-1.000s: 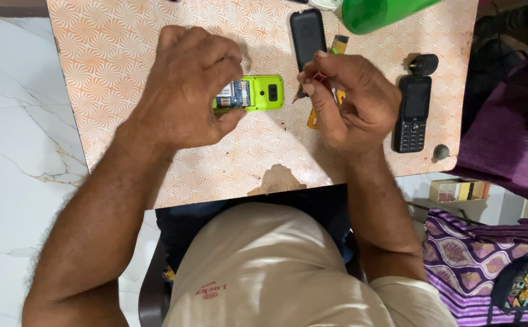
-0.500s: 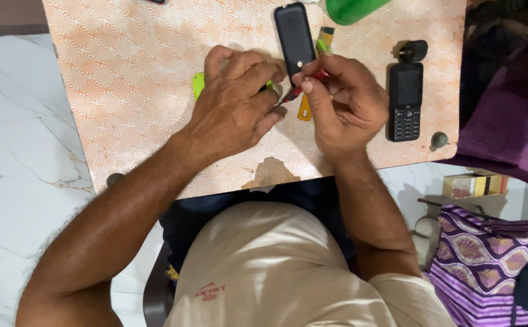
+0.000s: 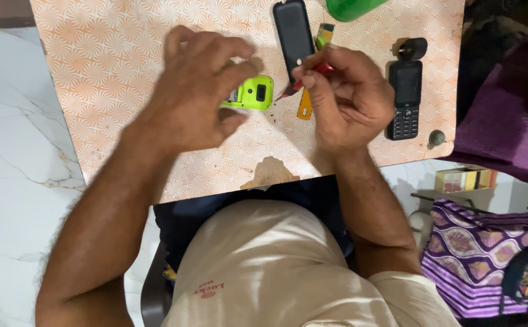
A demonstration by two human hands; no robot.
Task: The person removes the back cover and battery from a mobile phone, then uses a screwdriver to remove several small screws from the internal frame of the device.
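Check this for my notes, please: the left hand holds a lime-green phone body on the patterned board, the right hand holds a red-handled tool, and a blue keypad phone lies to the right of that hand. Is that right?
One detail is wrong. The keypad phone right of the right hand is black, not blue, as the head view shows. The left hand does hold the lime-green phone body on the patterned board, and the right hand holds a red-handled tool.

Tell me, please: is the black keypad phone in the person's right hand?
No, the black keypad phone lies on the table beside the right hand, which grips a red-handled tool.
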